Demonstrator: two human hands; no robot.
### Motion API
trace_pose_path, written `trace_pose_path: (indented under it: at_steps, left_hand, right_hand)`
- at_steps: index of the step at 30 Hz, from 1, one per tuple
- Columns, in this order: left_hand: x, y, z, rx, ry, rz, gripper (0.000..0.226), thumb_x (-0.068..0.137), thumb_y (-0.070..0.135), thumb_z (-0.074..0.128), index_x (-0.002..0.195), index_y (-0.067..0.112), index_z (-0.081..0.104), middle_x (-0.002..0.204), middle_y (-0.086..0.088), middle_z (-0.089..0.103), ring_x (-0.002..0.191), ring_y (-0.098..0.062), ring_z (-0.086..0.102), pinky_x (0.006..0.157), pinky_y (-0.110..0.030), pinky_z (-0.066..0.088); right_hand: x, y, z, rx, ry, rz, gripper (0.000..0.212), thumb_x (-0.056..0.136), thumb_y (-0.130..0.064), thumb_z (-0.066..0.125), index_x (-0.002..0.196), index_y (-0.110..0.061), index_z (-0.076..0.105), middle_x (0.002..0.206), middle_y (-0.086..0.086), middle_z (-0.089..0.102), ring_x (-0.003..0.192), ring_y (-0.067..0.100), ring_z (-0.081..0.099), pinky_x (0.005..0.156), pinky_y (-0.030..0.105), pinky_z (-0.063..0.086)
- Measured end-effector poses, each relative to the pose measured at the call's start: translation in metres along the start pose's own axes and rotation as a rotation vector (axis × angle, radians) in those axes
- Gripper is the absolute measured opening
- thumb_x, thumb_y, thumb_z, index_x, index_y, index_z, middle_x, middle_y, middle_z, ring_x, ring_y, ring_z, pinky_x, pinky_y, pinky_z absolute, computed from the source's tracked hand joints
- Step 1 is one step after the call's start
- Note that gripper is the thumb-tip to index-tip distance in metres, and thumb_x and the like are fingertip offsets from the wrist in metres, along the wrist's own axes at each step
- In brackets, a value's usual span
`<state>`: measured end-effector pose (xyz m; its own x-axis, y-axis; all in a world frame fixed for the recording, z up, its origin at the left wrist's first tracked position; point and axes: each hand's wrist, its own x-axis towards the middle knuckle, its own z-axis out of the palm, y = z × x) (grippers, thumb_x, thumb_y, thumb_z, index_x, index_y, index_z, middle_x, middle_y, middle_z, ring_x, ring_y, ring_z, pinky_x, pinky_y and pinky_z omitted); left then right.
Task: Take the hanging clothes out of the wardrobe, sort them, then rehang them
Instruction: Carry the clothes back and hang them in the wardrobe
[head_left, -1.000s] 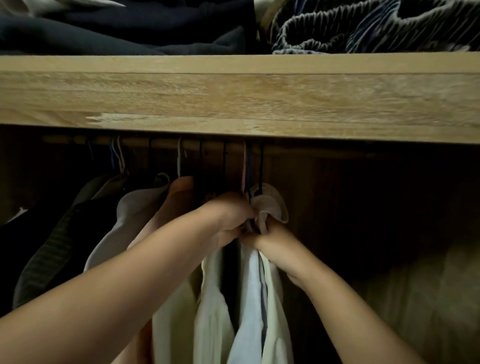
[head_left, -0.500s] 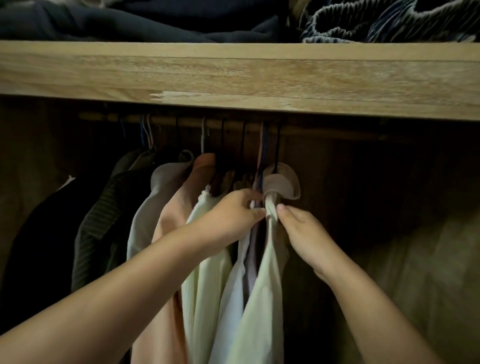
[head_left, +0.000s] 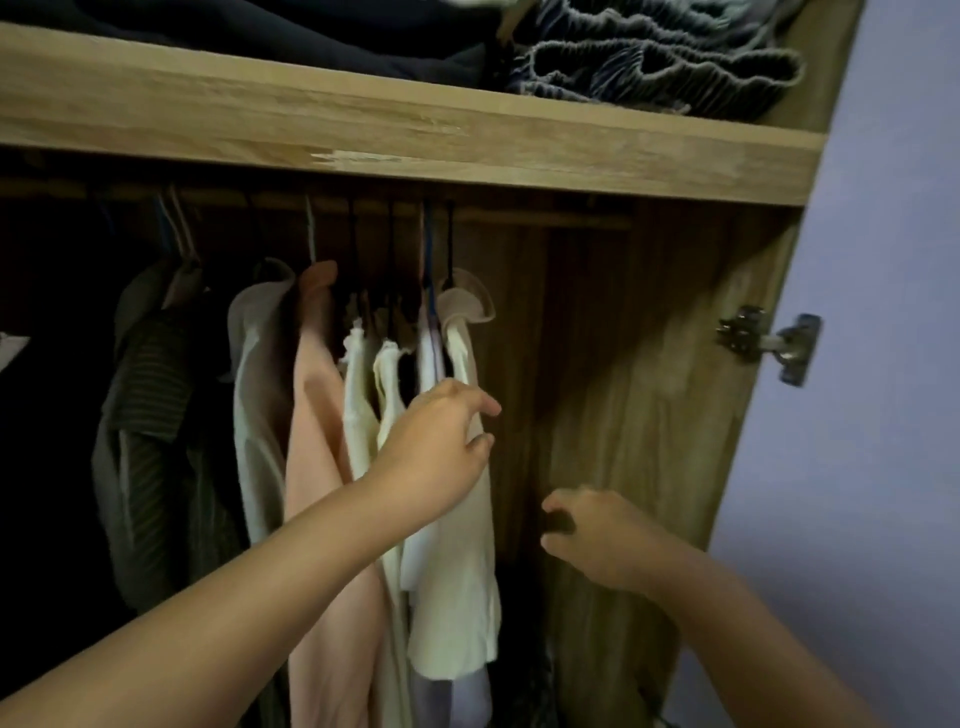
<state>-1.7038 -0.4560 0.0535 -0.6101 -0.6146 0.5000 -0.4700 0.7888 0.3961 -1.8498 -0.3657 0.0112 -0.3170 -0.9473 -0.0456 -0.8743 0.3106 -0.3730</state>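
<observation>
Hanging clothes (head_left: 322, 441) sit on the rail (head_left: 519, 217), centre-left of frame, under the wooden shelf (head_left: 467, 150). Left hand (head_left: 436, 457) at centre, fingers loosely extended against the cream top (head_left: 457, 597), rightmost on the rail; contact looks likely, blurred. Right hand (head_left: 597, 535) lower right, loosely curled, holding nothing, clear of the clothes.

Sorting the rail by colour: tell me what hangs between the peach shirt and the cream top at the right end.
In the head view, between the peach shirt and the cream top hang two off-white garments and a pale lilac one.
</observation>
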Motion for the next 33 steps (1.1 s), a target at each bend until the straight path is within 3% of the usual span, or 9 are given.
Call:
trace_pose_path:
  at_steps: [3, 7, 12, 21, 33]
  left_hand:
    - [-0.014, 0.017, 0.012, 0.077, -0.015, 0.091, 0.034, 0.092, 0.021, 0.052, 0.126, 0.022, 0.053, 0.127, 0.005, 0.048, 0.117, -0.013, 0.048, 0.095, -0.021, 0.036]
    - [-0.035, 0.040, 0.034, 0.168, -0.092, 0.161, 0.039, 0.092, 0.025, 0.052, 0.131, 0.021, 0.049, 0.131, 0.002, 0.046, 0.120, -0.017, 0.045, 0.099, -0.027, 0.040]
    - [-0.071, 0.076, 0.066, 0.297, -0.238, 0.207, 0.044, 0.094, 0.031, 0.049, 0.136, 0.021, 0.043, 0.137, -0.001, 0.041, 0.122, -0.021, 0.043, 0.101, -0.036, 0.041]
    - [-0.170, 0.132, 0.117, 0.291, -0.437, 0.232, 0.043, 0.096, 0.035, 0.043, 0.137, 0.025, 0.036, 0.139, 0.003, 0.037, 0.123, -0.015, 0.040, 0.096, -0.028, 0.038]
    - [-0.224, 0.150, 0.102, 0.201, -0.531, 0.446, 0.043, 0.098, 0.036, 0.039, 0.139, 0.027, 0.031, 0.139, 0.007, 0.036, 0.125, -0.012, 0.038, 0.102, -0.026, 0.036]
  right_hand:
    - [-0.035, 0.016, 0.002, -0.129, -0.055, 0.050, 0.048, 0.098, -0.032, 0.043, 0.143, -0.018, 0.034, 0.145, 0.006, 0.038, 0.133, 0.023, 0.037, 0.105, 0.032, 0.033]
    - [-0.073, 0.042, 0.007, -0.249, -0.047, 0.121, 0.046, 0.093, -0.039, 0.037, 0.125, -0.008, 0.049, 0.128, 0.013, 0.052, 0.119, 0.027, 0.049, 0.095, 0.033, 0.040]
    - [-0.137, 0.065, 0.008, -0.312, 0.018, 0.193, 0.037, 0.097, -0.025, 0.042, 0.129, -0.008, 0.047, 0.126, 0.014, 0.049, 0.118, 0.031, 0.045, 0.098, 0.039, 0.043]
    - [-0.259, 0.092, 0.043, -0.312, -0.038, 0.291, 0.043, 0.099, -0.028, 0.041, 0.138, -0.011, 0.039, 0.137, 0.013, 0.040, 0.125, 0.030, 0.038, 0.103, 0.040, 0.038]
    - [-0.360, 0.072, 0.060, -0.282, 0.075, 0.561, 0.038, 0.096, -0.024, 0.044, 0.132, -0.011, 0.044, 0.130, 0.014, 0.044, 0.120, 0.032, 0.041, 0.099, 0.042, 0.038]
